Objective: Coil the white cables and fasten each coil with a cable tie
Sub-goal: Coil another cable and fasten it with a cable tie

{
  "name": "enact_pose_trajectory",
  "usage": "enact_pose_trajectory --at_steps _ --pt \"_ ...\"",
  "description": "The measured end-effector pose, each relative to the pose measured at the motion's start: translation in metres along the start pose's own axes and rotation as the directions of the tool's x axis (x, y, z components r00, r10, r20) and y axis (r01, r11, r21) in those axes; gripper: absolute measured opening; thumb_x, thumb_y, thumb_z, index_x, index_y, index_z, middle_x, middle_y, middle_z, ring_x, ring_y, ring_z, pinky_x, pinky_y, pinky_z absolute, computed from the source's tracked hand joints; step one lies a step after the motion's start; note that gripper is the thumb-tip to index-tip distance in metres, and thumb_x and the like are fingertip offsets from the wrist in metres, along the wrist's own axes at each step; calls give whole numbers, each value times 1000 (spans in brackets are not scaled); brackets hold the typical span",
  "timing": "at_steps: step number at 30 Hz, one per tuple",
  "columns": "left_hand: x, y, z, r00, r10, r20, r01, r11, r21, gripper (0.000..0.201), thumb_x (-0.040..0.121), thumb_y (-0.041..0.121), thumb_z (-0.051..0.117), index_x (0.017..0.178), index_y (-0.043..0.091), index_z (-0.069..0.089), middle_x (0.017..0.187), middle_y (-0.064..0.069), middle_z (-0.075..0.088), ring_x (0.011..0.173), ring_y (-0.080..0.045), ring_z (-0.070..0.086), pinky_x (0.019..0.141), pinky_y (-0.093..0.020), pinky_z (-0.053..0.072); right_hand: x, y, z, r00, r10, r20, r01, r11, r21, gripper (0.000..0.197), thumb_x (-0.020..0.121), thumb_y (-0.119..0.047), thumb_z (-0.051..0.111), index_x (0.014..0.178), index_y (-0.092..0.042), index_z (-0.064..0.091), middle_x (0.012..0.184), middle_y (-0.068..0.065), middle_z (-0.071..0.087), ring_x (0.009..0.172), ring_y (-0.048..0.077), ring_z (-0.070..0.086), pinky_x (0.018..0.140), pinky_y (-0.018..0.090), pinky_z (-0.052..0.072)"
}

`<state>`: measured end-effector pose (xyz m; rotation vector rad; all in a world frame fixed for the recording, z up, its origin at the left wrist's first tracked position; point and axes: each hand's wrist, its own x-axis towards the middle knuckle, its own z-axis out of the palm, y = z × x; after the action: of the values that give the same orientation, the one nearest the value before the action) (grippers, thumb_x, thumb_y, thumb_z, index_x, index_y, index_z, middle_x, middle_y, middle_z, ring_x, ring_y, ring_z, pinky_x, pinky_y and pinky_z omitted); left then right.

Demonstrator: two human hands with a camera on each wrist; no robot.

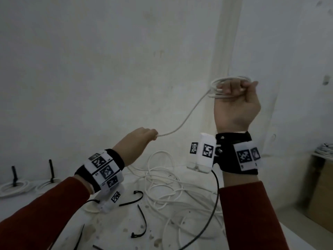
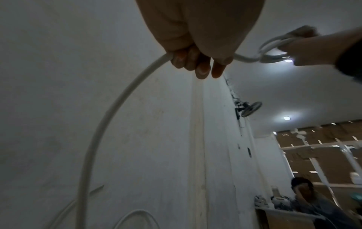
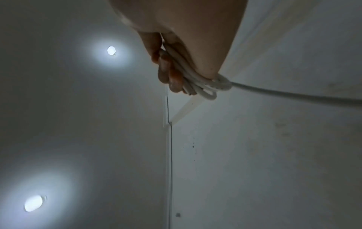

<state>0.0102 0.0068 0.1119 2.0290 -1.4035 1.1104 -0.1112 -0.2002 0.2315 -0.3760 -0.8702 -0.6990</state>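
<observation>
Red sleeves (image 1: pixel 45 212) fill the near edge of the head view, each wrist strapped with a marker band. Raised high, the right hand (image 1: pixel 236 103) keeps its grip curled round a small coil (image 1: pixel 219 87) of white cable. From it the cable (image 1: pixel 187 116) sags down to the left hand (image 1: pixel 137 143), lower and well apart, whose fingers are curled round it. Below, loose white cable (image 1: pixel 167 184) lies tangled on the surface (image 1: pixel 111 230) beside black cable ties (image 1: pixel 142 222). Two tied coils (image 1: pixel 12 188) sit at far left.

Left wrist view: the left hand's fingers (image 2: pixel 195 62) wrap the cable (image 2: pixel 109 117), which arcs downward.

Right wrist view: the right hand's fingers (image 3: pixel 166 72) press several loops (image 3: pixel 197 83) against the palm, one strand leaving rightward.
</observation>
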Motion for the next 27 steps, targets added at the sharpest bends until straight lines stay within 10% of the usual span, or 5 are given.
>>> enact_pose_trajectory --at_steps 4,10,13,20,27 --pt "3 7 -4 989 144 42 -148 982 116 24 84 0 54 95 18 42 73 -8 57 65 -19 46 55 -24 36 3 20 -12 999 -20 33 34 845 -533 27 103 -18 31 79 -10 40 58 -1 48 54 15 42 56 25 39" --pt "12 5 -23 978 208 -17 -204 970 134 10 88 9 40 92 18 41 72 -7 57 67 -15 40 59 -17 25 -17 36 -39 895 362 262 314 -90 -945 20 103 -20 38 83 -19 42 66 -3 55 57 9 52 59 27 44" --pt "14 -2 -37 983 171 -72 -162 980 118 8 90 14 37 92 19 42 75 -9 58 68 -15 39 60 -22 34 -27 30 -41 768 628 129 413 -331 -848 20 102 -26 40 87 -14 44 66 -6 58 61 14 56 61 31 44" --pt "24 -11 -45 974 205 -97 -193 974 118 6 93 18 38 95 18 44 78 -11 58 71 -15 40 63 -25 32 -59 29 -34 645 763 41 234 -147 -961 62 91 -67 17 58 -23 45 52 -9 45 46 5 39 54 17 33" --pt "23 8 -32 971 10 -241 -58 980 -192 20 97 20 35 111 15 49 78 8 49 67 -1 38 67 -2 34 -69 34 -23 653 756 -42 -426 321 -846 60 85 -66 28 47 -22 40 37 -9 25 34 8 16 44 24 11"
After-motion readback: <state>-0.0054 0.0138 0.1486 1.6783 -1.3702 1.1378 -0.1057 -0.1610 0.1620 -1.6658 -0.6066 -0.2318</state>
